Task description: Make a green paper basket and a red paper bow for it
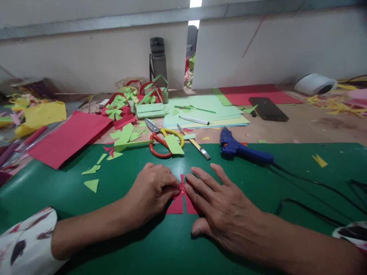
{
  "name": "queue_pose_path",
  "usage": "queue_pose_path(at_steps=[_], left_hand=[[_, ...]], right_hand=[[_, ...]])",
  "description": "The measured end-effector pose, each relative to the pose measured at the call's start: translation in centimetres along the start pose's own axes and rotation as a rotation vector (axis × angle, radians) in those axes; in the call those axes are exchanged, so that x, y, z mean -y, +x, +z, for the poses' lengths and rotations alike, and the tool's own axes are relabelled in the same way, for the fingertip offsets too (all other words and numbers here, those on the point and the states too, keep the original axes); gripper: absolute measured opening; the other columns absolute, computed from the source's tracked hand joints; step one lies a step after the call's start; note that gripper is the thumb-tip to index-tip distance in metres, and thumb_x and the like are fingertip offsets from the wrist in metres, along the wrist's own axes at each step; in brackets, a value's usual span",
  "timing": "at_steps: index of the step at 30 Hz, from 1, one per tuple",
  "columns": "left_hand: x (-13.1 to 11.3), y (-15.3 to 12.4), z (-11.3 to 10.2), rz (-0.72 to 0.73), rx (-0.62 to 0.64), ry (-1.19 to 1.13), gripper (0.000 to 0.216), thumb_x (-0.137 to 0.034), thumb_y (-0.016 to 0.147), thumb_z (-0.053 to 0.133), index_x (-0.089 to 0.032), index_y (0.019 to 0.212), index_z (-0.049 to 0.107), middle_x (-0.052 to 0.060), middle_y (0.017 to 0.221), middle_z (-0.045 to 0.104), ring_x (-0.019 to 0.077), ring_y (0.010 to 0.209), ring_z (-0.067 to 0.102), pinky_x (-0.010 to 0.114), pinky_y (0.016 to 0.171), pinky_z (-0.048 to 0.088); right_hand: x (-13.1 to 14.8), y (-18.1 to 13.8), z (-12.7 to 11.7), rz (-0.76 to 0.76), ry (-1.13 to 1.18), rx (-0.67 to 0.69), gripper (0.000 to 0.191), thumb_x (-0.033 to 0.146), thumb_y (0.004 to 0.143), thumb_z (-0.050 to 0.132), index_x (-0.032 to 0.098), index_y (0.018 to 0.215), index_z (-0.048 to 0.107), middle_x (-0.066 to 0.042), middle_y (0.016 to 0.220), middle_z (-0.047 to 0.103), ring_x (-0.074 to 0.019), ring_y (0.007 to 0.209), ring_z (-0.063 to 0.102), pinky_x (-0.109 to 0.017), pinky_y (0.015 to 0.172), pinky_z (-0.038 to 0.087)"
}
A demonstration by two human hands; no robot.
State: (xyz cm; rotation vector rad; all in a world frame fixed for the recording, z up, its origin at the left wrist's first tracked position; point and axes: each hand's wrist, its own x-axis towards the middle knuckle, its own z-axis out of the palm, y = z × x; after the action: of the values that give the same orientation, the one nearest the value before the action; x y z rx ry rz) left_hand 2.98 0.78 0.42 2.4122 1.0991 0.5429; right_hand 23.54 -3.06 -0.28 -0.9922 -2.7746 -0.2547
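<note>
A small red cut paper piece [180, 201] lies on the green cutting mat [252, 183] between both hands. My left hand [151, 193] has its fingers curled and pinches the piece's centre from the left. My right hand [220, 206] lies flat over the piece's right side, fingers stretched out and fingertips pressing at the centre. Much of the paper is hidden under the hands.
Behind the hands lie red-and-yellow scissors [160, 139], a utility knife [195, 143] and a blue glue gun [243, 149] with its black cord trailing right. Green paper scraps [126, 137], a red sheet [69, 137], stacked light green sheets [203, 110], a black phone [268, 109], a water bottle [158, 57].
</note>
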Motion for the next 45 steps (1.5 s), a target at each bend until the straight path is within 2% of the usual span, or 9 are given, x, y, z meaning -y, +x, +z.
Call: queue_pose_path(at_steps=[5, 11, 23, 34, 45], left_hand=[[0.2, -0.1, 0.3, 0.044, -0.061, -0.024, 0.010, -0.016, 0.080, 0.063, -0.020, 0.070, 0.064, -0.004, 0.070, 0.065, 0.0118, 0.068, 0.054, 0.030, 0.071, 0.028], [0.4, -0.6, 0.7, 0.124, -0.114, 0.035, 0.017, -0.024, 0.084, 0.060, -0.020, 0.068, 0.064, -0.002, 0.070, 0.062, 0.0130, 0.067, 0.049, 0.029, 0.066, 0.027], [0.4, -1.0, 0.4, 0.179, -0.025, 0.073, 0.024, -0.029, 0.089, 0.052, -0.021, 0.072, 0.067, 0.001, 0.075, 0.060, 0.0146, 0.071, 0.046, 0.030, 0.065, 0.028], [0.1, -2.0, -0.6, 0.220, 0.150, 0.108, 0.023, -0.036, 0.089, 0.048, -0.019, 0.096, 0.062, 0.006, 0.098, 0.055, 0.0192, 0.080, 0.042, 0.034, 0.071, 0.030], [0.2, -2.0, -0.8, 0.252, 0.183, 0.147, 0.029, -0.042, 0.090, 0.044, -0.020, 0.099, 0.061, 0.006, 0.096, 0.054, 0.0199, 0.081, 0.042, 0.035, 0.073, 0.030]], right_hand=[[0.1, -0.1, 0.0, 0.005, -0.008, -0.003, 0.061, 0.059, 0.089, 0.033, 0.011, 0.118, 0.056, -0.014, 0.129, 0.056, -0.0329, 0.124, 0.040, -0.053, 0.102, 0.014], [0.0, -0.1, 0.2, -0.010, -0.021, -0.007, 0.060, 0.059, 0.089, 0.033, 0.012, 0.119, 0.055, -0.013, 0.130, 0.056, -0.0329, 0.124, 0.040, -0.054, 0.103, 0.011], [0.2, -0.2, 0.0, 0.004, -0.025, -0.012, 0.057, 0.057, 0.090, 0.035, 0.013, 0.119, 0.055, -0.012, 0.128, 0.057, -0.0332, 0.124, 0.040, -0.054, 0.103, 0.009], [0.0, -0.2, 0.2, 0.013, -0.037, -0.033, 0.057, 0.058, 0.088, 0.038, 0.012, 0.117, 0.057, -0.012, 0.127, 0.058, -0.0336, 0.124, 0.040, -0.055, 0.104, 0.009], [0.1, -0.3, 0.0, 0.035, -0.064, -0.037, 0.059, 0.060, 0.087, 0.039, 0.015, 0.122, 0.053, -0.012, 0.129, 0.056, -0.0322, 0.124, 0.040, -0.054, 0.101, 0.016]])
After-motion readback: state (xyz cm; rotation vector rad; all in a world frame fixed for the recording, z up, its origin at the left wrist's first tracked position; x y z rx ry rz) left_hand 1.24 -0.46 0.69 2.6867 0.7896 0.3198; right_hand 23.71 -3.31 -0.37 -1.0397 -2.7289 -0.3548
